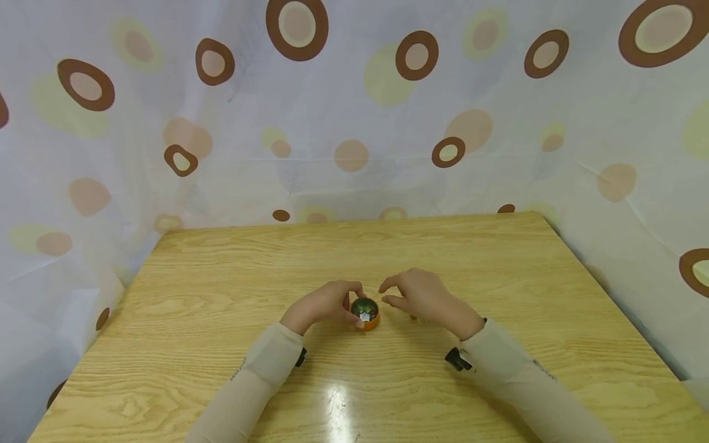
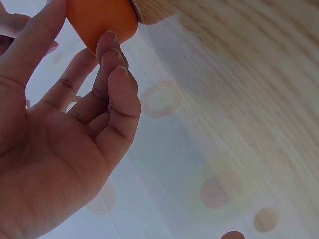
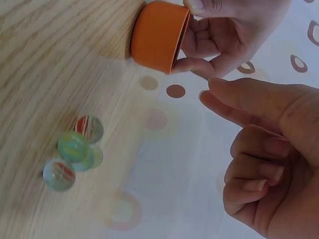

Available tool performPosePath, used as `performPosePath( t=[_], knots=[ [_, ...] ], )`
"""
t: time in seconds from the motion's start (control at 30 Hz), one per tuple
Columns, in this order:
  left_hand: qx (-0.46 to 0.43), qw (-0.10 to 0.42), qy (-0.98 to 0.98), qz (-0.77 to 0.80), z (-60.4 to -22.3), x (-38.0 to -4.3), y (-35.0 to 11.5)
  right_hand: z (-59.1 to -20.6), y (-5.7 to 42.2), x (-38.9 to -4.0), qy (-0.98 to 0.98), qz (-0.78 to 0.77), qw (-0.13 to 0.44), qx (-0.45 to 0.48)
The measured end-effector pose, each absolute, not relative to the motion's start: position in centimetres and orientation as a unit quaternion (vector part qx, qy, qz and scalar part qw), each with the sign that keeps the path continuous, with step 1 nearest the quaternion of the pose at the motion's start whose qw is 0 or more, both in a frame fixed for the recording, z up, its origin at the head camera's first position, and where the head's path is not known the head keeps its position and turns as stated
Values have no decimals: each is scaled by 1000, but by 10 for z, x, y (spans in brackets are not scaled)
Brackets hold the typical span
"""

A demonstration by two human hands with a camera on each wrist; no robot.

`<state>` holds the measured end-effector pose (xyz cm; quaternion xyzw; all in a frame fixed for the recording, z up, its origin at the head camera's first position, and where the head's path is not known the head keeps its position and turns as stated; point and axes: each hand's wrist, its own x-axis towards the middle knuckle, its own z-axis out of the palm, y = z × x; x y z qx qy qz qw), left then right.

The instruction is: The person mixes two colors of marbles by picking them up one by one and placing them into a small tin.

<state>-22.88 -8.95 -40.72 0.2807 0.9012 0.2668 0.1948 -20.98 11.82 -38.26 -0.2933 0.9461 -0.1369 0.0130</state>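
Note:
A small orange cup [image 1: 371, 324] stands on the table, its inside dark green and shiny in the head view. My left hand [image 1: 328, 301] grips it from the left, thumb at the near side and a finger at the far side. In the left wrist view the cup's orange wall [image 2: 102, 22] shows beyond the fingers. Just right of the cup hovers my right hand [image 1: 425, 298], thumb and index finger apart, with nothing visible between them. Several glass marbles [image 3: 74, 146] with coloured swirls lie on the wood near the right hand, mostly hidden under it in the head view.
The wooden table [image 1: 232, 264] has light grain and a bright reflection near its front. Behind it and at both sides hangs a white curtain [image 1: 310, 111] with brown, yellow and peach circles.

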Motion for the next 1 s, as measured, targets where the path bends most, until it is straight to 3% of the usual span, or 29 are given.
performPosePath(
  t=[1.0],
  knots=[
    [287,194,894,286,-409,-228,-91,-400,165,-225,968,-105,55,-221]
  ],
)
